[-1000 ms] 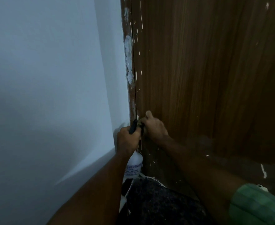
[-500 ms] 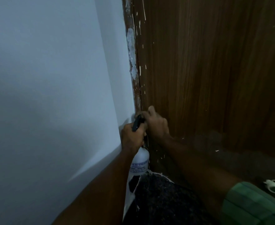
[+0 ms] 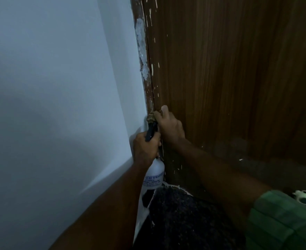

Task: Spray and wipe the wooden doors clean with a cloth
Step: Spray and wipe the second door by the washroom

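A brown wooden door fills the right side, flecked with white paint along its left edge. The narrow door frame beside it carries larger white smears. My left hand grips the black trigger head of a white spray bottle, which hangs down near the door's foot. My right hand pinches a small bunched cloth and presses it to the seam between frame and door, just above the bottle's nozzle. Most of the cloth is hidden under the fingers.
A pale wall takes up the left half. Dark speckled floor lies below, edged with white. A small white ring-shaped object sits on the floor at the lower right, by my green sleeve.
My right hand has slid the cloth upward along the frame seam. My left hand with the bottle has risen with it, and the view has shifted slightly.
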`<action>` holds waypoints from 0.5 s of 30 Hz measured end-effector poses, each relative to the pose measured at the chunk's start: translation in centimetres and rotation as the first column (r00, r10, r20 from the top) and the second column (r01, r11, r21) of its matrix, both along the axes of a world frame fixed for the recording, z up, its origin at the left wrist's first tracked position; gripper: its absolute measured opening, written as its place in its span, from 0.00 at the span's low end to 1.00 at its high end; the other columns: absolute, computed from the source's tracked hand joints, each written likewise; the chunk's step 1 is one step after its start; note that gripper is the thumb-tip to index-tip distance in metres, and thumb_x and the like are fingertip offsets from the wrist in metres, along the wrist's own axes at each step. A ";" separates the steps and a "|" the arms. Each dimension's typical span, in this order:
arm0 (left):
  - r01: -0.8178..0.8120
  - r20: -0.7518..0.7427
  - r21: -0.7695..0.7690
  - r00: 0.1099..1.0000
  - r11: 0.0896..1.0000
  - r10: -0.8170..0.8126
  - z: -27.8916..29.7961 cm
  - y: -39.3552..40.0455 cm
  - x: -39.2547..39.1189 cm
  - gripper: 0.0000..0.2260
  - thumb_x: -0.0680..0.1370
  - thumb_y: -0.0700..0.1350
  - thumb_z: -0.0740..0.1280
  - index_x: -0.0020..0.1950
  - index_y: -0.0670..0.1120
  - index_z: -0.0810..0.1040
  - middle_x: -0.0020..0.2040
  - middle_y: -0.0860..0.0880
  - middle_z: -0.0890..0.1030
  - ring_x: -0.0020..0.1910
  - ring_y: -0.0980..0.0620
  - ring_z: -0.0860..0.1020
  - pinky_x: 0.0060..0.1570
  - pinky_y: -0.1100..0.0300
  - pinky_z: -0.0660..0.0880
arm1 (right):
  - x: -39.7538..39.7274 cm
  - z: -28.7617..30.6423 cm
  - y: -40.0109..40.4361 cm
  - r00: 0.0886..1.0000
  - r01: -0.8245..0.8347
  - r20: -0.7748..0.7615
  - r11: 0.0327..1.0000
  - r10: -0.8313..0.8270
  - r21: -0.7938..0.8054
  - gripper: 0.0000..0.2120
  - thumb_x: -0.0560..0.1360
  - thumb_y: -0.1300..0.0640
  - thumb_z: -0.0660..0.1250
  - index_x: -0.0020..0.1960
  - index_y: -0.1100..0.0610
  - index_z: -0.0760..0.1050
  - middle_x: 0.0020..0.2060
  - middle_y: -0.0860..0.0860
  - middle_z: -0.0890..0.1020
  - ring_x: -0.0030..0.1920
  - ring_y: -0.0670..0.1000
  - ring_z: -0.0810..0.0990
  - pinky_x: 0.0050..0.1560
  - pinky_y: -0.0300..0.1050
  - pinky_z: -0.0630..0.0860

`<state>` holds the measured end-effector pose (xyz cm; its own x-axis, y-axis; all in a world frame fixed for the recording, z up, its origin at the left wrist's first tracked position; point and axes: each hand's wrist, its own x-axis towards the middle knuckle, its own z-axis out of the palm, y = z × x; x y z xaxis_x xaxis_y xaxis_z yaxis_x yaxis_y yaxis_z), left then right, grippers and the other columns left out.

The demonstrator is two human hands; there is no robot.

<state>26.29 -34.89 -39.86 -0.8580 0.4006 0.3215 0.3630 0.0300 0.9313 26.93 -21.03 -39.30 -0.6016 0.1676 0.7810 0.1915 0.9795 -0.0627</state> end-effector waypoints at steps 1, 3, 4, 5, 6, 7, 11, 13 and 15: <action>-0.006 -0.008 -0.006 1.000 1.000 0.006 0.1 0.1 0.0 0.13 0.83 0.45 0.68 0.40 0.43 0.82 0.32 0.44 0.83 0.26 0.48 0.78 0.29 0.55 0.76 | 0.2 -0.6 0.1 0.999 -0.006 0.045 0.999 0.005 0.037 0.17 0.78 0.58 0.71 0.65 0.57 0.74 0.62 0.57 0.70 0.47 0.50 0.80 0.38 0.38 0.77; -0.036 -0.012 -0.001 0.999 0.999 0.036 0.0 0.1 -0.1 0.13 0.82 0.45 0.69 0.38 0.43 0.81 0.29 0.45 0.81 0.26 0.48 0.79 0.29 0.54 0.77 | 0.7 -3.4 0.2 0.982 -0.023 0.188 0.998 0.011 0.061 0.17 0.80 0.58 0.68 0.68 0.58 0.72 0.64 0.57 0.69 0.51 0.52 0.80 0.42 0.42 0.78; -0.044 -0.009 0.002 0.999 0.999 0.044 0.0 0.2 -0.1 0.14 0.82 0.45 0.69 0.37 0.44 0.81 0.28 0.45 0.80 0.26 0.47 0.78 0.30 0.53 0.77 | 1.2 -5.1 0.4 0.957 -0.033 0.290 0.997 0.010 0.075 0.19 0.81 0.58 0.67 0.70 0.58 0.70 0.66 0.57 0.67 0.53 0.54 0.79 0.45 0.45 0.79; -0.049 -0.011 -0.007 0.999 0.999 0.049 -0.4 0.2 -0.3 0.14 0.81 0.45 0.70 0.36 0.44 0.81 0.28 0.45 0.80 0.26 0.46 0.78 0.30 0.53 0.77 | 1.5 -6.6 0.4 0.922 -0.041 0.388 0.995 0.003 0.089 0.21 0.81 0.58 0.67 0.72 0.59 0.68 0.67 0.57 0.66 0.55 0.55 0.79 0.47 0.47 0.79; -0.042 -0.015 -0.017 0.999 0.999 0.041 -0.5 0.2 -0.4 0.14 0.81 0.46 0.70 0.35 0.44 0.81 0.28 0.45 0.80 0.26 0.46 0.78 0.30 0.53 0.76 | 2.0 -7.5 0.6 0.894 -0.040 0.447 0.996 0.001 0.077 0.22 0.81 0.58 0.67 0.73 0.58 0.67 0.67 0.57 0.65 0.56 0.56 0.79 0.48 0.48 0.80; -0.029 -0.015 -0.019 0.999 0.999 0.029 -0.5 0.3 -0.3 0.14 0.81 0.46 0.69 0.35 0.44 0.81 0.28 0.45 0.80 0.26 0.47 0.78 0.30 0.55 0.75 | 2.2 -7.5 0.7 0.903 -0.030 0.429 0.999 0.016 0.026 0.22 0.81 0.57 0.67 0.72 0.57 0.67 0.67 0.56 0.65 0.55 0.56 0.79 0.48 0.49 0.80; 0.015 -0.028 0.006 1.000 1.000 -0.015 0.0 0.4 -0.3 0.15 0.82 0.45 0.69 0.36 0.44 0.81 0.29 0.47 0.81 0.24 0.51 0.76 0.28 0.59 0.73 | 1.5 -1.1 -0.5 0.997 -0.028 -0.075 0.982 0.014 -0.187 0.16 0.79 0.56 0.69 0.65 0.54 0.72 0.63 0.54 0.69 0.47 0.48 0.78 0.42 0.42 0.80; 0.017 -0.035 0.018 0.999 1.000 -0.017 0.0 0.5 -0.3 0.14 0.83 0.43 0.68 0.37 0.43 0.81 0.29 0.47 0.80 0.24 0.51 0.76 0.26 0.59 0.72 | 1.6 0.9 -0.2 0.989 -0.031 -0.150 0.992 0.012 -0.124 0.16 0.78 0.53 0.66 0.66 0.54 0.73 0.62 0.55 0.70 0.47 0.48 0.78 0.42 0.42 0.81; 0.024 -0.025 0.023 0.999 0.999 -0.024 -0.1 0.6 -0.3 0.13 0.83 0.42 0.68 0.38 0.42 0.81 0.29 0.46 0.80 0.23 0.51 0.76 0.25 0.59 0.72 | 2.7 -0.1 0.6 0.999 -0.038 -0.006 0.998 0.038 -0.041 0.20 0.78 0.52 0.63 0.69 0.54 0.71 0.67 0.57 0.68 0.53 0.53 0.79 0.46 0.47 0.82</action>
